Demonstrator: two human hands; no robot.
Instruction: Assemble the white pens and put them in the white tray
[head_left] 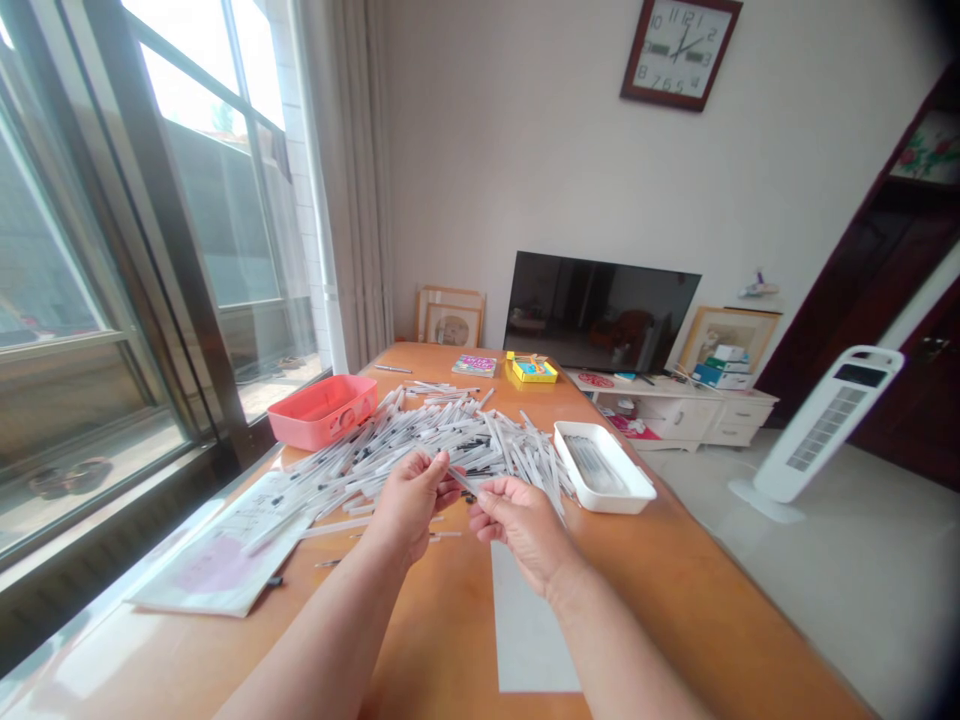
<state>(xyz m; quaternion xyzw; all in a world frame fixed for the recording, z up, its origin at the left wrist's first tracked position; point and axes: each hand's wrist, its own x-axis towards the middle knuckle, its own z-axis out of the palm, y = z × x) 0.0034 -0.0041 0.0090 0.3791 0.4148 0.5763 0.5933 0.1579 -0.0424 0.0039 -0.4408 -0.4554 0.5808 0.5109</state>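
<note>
A pale, slender pen (466, 482) spans the gap between my two hands, over the front of a big pile. Thumb and fingers of my left hand (417, 492) pinch one end of it. At the other end, my right hand (519, 522) has its fingers closed on the pen; the fingers hide much of it. The pile of pens (420, 440), with whitish barrels and some black parts, spreads across the table just beyond my hands. Right of the pile, a white tray (634, 497) holds several thin, clear-looking sticks. A white sheet of paper (529, 640) lies under my right forearm.
A coral-red plastic basket (307, 425) stands left of the pile on the wooden table (442, 640). In front of it lies a booklet (217, 560). A yellow box (534, 372) and a colourful packet (474, 366) are at the far end. A white tower fan (832, 430) stands right.
</note>
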